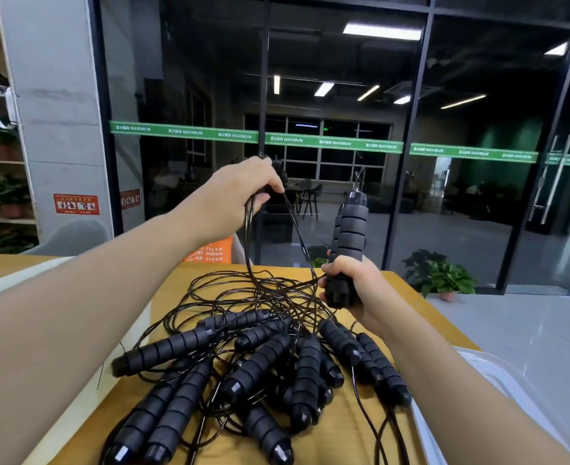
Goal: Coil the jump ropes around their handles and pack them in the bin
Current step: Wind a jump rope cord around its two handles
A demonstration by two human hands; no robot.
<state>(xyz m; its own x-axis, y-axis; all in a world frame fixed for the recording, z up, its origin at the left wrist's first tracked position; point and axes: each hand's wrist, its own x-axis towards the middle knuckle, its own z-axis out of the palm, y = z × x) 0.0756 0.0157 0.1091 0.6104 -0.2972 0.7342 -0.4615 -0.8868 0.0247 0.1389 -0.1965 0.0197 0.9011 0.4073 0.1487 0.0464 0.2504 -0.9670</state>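
Right hand (354, 283) is gripping a pair of black foam handles (350, 229) upright by their lower end, above the table's far edge. Left hand (240, 193) is raised, pinching several loops of thin black rope (270, 263) hanging to the pile of jump ropes (260, 364) lying tangled on the wooden table (360, 441). White bin (498, 374) is sitting at right, just beside the pile.

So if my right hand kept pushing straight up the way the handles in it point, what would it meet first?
Probably nothing. The right hand holds the paired handles upright, tilted slightly right, and only open air shows above them before the glass wall, which looks well beyond the table, though depth is uncertain.
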